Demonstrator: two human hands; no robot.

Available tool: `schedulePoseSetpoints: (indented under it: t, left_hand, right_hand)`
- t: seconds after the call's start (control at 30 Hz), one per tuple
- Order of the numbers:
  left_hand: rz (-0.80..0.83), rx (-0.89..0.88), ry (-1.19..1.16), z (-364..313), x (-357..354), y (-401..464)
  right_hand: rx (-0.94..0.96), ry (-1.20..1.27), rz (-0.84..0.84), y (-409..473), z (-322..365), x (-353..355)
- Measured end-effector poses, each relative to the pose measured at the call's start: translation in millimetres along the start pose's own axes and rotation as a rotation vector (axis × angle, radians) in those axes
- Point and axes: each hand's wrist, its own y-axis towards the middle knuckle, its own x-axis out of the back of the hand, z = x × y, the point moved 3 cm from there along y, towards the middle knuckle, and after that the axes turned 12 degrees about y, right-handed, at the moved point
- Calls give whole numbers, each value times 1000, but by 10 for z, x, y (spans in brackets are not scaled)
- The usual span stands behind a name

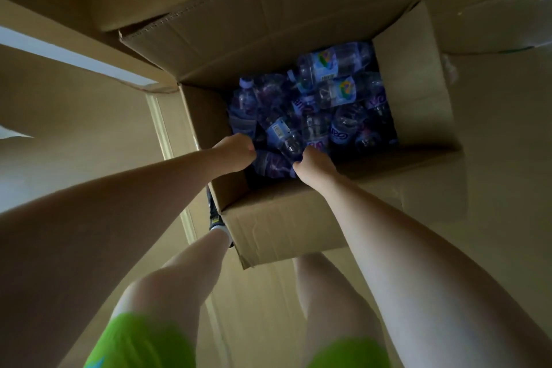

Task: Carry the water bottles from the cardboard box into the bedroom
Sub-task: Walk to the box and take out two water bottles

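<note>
Green shorts (140,343) bottom frame. Left hand (236,151) and right hand (313,164) both clamped on one water bottle (273,163) inside cardboard box (286,227), frame centre. More bottles (325,92) piled behind.

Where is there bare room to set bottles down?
Bare floor right of the box, and floor to its left. Inside is crowded: bottles cover the bottom, with the left hand and right hand reaching among them.

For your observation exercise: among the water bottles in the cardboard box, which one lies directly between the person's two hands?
The bottle at the box's near edge, lying on its side, with the left hand and right hand at either end; the others lie farther back.
</note>
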Motion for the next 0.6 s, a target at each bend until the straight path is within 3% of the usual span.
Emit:
schedulePoseSetpoints:
  t: [0.13,0.4,0.6]
  left_hand:
    - [-52,13,13,18,-53,316]
    - [12,12,13,136,-313,604]
    - [29,27,59,211,-326,601]
  right_hand:
    - [1,-125,107,415,-40,-163]
    - [-82,-366,230,785,-198,-492]
    - [-40,-459,137,792,-146,-443]
